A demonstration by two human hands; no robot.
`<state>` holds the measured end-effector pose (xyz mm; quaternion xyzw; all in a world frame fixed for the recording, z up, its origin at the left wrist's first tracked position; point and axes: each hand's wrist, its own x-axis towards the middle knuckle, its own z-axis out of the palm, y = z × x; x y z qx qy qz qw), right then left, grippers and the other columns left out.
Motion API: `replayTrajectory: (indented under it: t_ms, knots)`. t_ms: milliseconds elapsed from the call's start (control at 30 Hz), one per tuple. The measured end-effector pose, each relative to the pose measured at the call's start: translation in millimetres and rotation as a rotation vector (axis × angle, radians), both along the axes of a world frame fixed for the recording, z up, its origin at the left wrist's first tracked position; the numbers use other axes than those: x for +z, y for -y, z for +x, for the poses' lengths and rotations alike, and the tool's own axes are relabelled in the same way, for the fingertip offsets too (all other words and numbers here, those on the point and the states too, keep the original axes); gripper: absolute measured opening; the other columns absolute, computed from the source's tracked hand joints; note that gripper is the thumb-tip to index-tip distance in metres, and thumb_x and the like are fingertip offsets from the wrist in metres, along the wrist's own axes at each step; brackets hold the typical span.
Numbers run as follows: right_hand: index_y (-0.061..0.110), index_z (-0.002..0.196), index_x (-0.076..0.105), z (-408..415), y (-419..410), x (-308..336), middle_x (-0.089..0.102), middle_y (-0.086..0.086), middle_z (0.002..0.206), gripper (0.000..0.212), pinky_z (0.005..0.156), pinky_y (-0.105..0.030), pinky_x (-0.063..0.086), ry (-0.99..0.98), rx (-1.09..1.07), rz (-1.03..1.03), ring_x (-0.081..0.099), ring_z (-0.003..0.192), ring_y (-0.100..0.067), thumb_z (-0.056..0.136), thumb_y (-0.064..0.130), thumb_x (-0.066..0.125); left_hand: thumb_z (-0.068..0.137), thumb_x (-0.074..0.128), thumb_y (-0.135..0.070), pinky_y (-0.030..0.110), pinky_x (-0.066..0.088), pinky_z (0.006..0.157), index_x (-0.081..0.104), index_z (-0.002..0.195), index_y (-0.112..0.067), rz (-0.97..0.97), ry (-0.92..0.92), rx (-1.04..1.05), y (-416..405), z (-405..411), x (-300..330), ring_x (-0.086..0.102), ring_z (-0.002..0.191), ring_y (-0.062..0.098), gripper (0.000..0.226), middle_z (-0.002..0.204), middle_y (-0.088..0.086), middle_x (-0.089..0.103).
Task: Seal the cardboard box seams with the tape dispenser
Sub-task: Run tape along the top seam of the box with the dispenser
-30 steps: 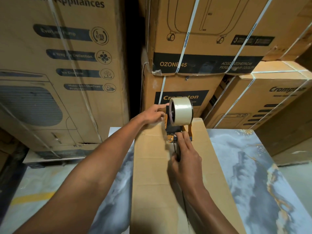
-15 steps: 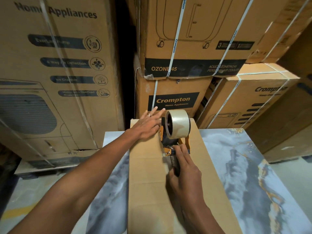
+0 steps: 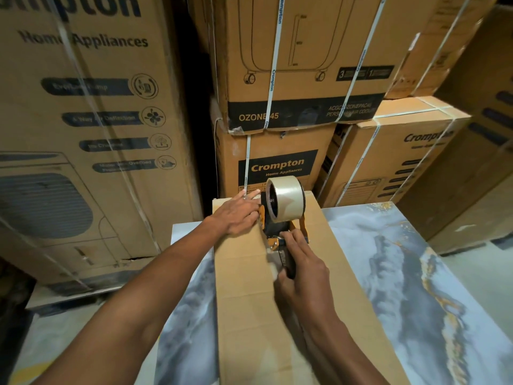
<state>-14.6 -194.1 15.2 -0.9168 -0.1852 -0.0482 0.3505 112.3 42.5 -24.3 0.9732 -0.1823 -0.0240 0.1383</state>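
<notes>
A: Brown corrugated board fills the middle of the frame: the cardboard box (image 3: 258, 301) lies flat on a marbled grey tabletop (image 3: 416, 287), running from the bottom edge up to the centre.

B: And the tape dispenser (image 3: 283, 215)?

A: Just above centre, standing on the far end of the box, its roll of clear tape (image 3: 287, 197) uppermost. The right hand (image 3: 302, 270) has its fingers curled round the dark handle, a firm grip. The left hand (image 3: 238, 215), just left of the roll, lies flat with straight fingers pressing the box top beside the dispenser, holding nothing.

B: Which step, would you say?

A: I judge the start of a run along the centre seam (image 3: 270, 262), with the tape anchored at the far end. I can't tell whether tape already covers the seam nearer the bottom of the frame.

B: What does the next move need?

A: A steady pull toward the bottom of the frame, dispenser kept pressed down and centred on the seam, while the flat hand stops the box from sliding. Stacked appliance cartons (image 3: 277, 162) crowd the upper frame, well clear of the stroke
</notes>
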Motion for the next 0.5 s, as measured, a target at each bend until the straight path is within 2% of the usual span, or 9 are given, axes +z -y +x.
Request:
replayTrajectory:
  t_ms: [200, 300, 400, 500]
  knots:
    - [0.027, 0.150, 0.045, -14.2, 5.9, 2.6, 0.031, 0.011, 0.160, 0.079, 0.114, -0.021, 0.030, -0.058, 0.001, 0.008, 0.040, 0.142, -0.009, 0.078, 0.003, 0.068, 0.099, 0.019, -0.033, 0.049, 0.004, 0.127, 0.049, 0.145, -0.022, 0.025, 0.024, -0.012, -0.9, -0.3, -2.7, 0.010, 0.156, 0.020, 0.056, 0.163, 0.006, 0.030]
    - [0.027, 0.150, 0.046, -21.8, 10.6, 0.8, 0.031, 0.011, 0.159, 0.080, 0.110, -0.019, 0.029, -0.057, -0.003, -0.012, 0.042, 0.140, -0.009, 0.076, 0.004, 0.069, 0.100, 0.019, -0.034, 0.048, 0.003, 0.127, 0.048, 0.147, -0.028, 0.011, 0.026, -0.025, -1.7, -0.6, -2.5, 0.011, 0.155, 0.020, 0.055, 0.164, 0.003, 0.029]
    - [0.029, 0.150, 0.045, -32.7, 16.8, -1.3, 0.028, 0.015, 0.157, 0.081, 0.107, -0.028, 0.037, -0.048, 0.013, -0.016, 0.043, 0.140, -0.012, 0.077, 0.006, 0.070, 0.100, 0.022, -0.032, 0.047, 0.003, 0.127, 0.045, 0.149, -0.031, 0.006, 0.032, -0.038, -2.0, -1.0, -1.3, 0.011, 0.155, 0.020, 0.054, 0.165, -0.001, 0.025]
    - [0.030, 0.149, 0.046, -42.9, 25.6, -1.2, 0.028, 0.017, 0.156, 0.080, 0.103, -0.025, 0.038, -0.027, 0.006, 0.002, 0.041, 0.140, -0.008, 0.077, 0.006, 0.069, 0.100, 0.020, -0.034, 0.047, 0.003, 0.127, 0.035, 0.154, -0.032, 0.020, 0.035, -0.036, -0.9, -2.1, 0.2, 0.010, 0.155, 0.019, 0.057, 0.165, -0.003, 0.022]
